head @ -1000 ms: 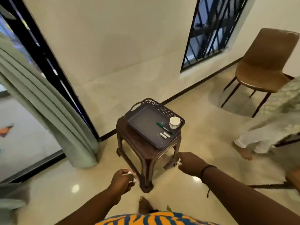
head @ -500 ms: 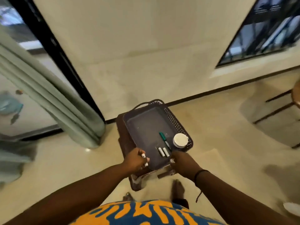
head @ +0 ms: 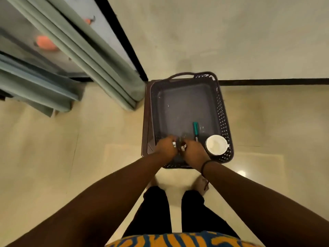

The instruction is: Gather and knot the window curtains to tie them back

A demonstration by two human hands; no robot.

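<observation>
A pale green curtain (head: 99,65) hangs in folds at the dark door frame on the left, its hem on the floor beside the stool. A second gathered panel (head: 35,86) lies further left. Both my hands are away from the curtains, close together over the front of a dark plastic tray (head: 183,104). My left hand (head: 166,147) has its fingers curled round a small white object. My right hand (head: 193,152) pinches another small white piece. Both pieces are blurred, so I cannot tell what they are.
The tray sits on a brown stool (head: 146,122) against the wall. In it lie a green marker (head: 195,130) and a white round container (head: 216,144) at the front right. My legs stand just in front of the stool on glossy tiles.
I have stepped up to the stool and now look straight down. Both hands rose from beside the stool legs to the tray's front and came together, still holding the small white pieces.
</observation>
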